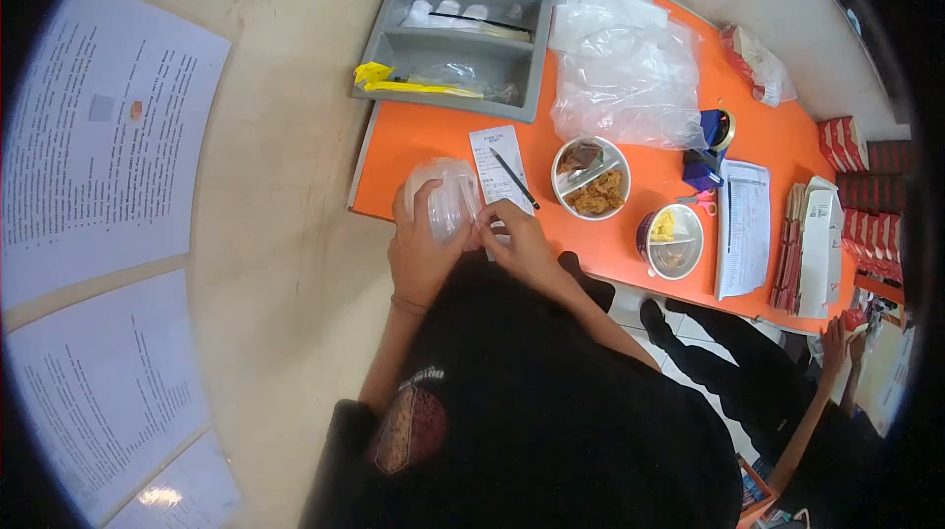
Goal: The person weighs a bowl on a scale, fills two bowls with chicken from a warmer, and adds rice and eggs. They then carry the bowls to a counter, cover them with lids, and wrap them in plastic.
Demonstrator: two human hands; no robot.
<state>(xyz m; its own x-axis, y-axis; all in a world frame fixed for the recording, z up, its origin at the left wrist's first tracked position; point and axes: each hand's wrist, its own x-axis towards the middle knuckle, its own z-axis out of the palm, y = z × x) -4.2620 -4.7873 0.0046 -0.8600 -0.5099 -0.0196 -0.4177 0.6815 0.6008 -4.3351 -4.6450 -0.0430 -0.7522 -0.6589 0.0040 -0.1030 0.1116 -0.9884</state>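
My left hand [421, 251] is wrapped round what looks like a stack of clear plastic lids [445, 196], at the orange table's near left edge. My right hand [520, 242] pinches at the lower right side of the same clear plastic, fingertips together. A printed receipt [487, 157] lies just behind my hands, with a black pen [514, 179] across it. To the right stands a round bowl [592, 179] of browned fried food with a divided insert. Nearer me is a second bowl [670, 242] with something yellow in one compartment.
A grey divided tray [458, 57] sits at the back left. Clear plastic bags [630, 76], a blue tape dispenser [705, 160], pink-handled scissors [705, 200], a printed sheet [743, 229] and folded cartons [817, 248] occupy the orange table [418, 130]. A co-worker [827, 431] stands at the right.
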